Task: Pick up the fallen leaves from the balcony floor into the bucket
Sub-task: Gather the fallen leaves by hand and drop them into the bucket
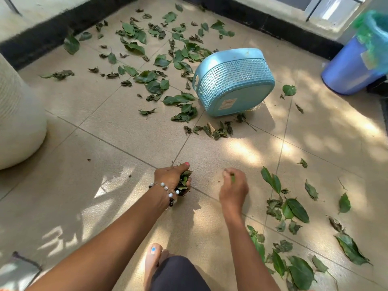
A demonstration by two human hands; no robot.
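My left hand (171,177), with a bead bracelet on the wrist, grips a bunch of green leaves (184,181) low over the tiled floor. My right hand (234,186) is just to its right, fingers curled down, pinching a small green leaf (232,177). A light blue woven plastic bucket (233,80) lies tipped on its side further ahead, its bottom facing me. Several green leaves (147,76) lie scattered beyond and left of the bucket. More leaves (294,208) lie on the floor to my right.
A large white ribbed pot (16,114) stands at the left. A blue bin (352,66) with a green bag is at the far right. A black-edged wall base (42,36) borders the floor at the back. My bare foot (153,261) and knee are at the bottom.
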